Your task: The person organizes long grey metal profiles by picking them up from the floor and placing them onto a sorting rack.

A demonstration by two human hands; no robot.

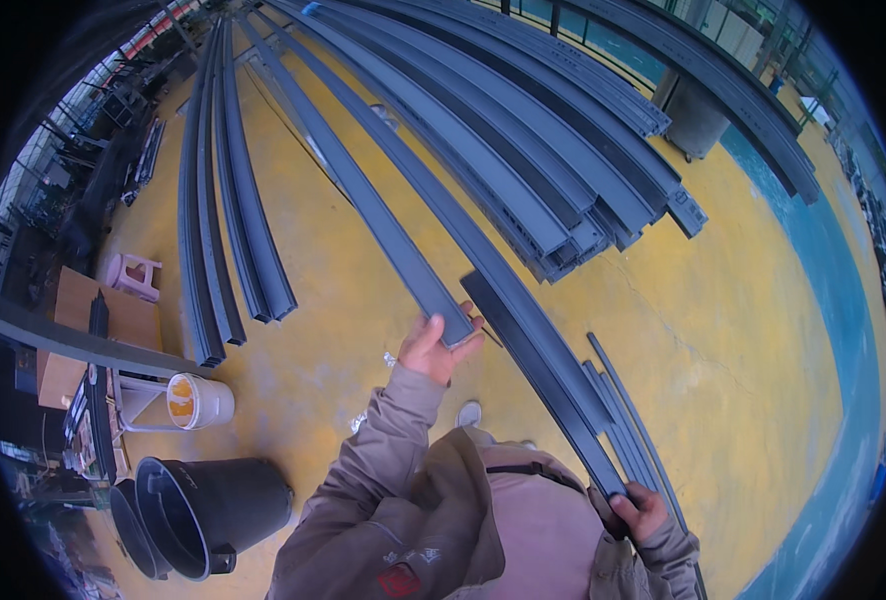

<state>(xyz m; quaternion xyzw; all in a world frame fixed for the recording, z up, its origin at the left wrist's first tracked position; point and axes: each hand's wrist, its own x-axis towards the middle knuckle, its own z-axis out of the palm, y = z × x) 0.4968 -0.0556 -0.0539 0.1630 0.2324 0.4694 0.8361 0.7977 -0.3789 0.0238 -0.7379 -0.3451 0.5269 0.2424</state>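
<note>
My left hand (431,350) is wrapped around the near end of a long grey metal profile (371,205), which runs away toward the far side. In my right hand (641,512) is the near end of a shorter dark channel piece (533,355), thumb on top. That piece slants up to the left and lies against a second long grey profile (443,190), whose near end is beside it. Several thin grey strips (628,425) lie just right of the dark channel, close to my right hand.
Stacked grey profiles (553,150) fill the upper right, and more long bars (253,230) stand at left. At lower left are black bins (208,505), a white bucket (203,400) and a pink stool (135,275). The floor (723,330) is yellow with a green band (833,380).
</note>
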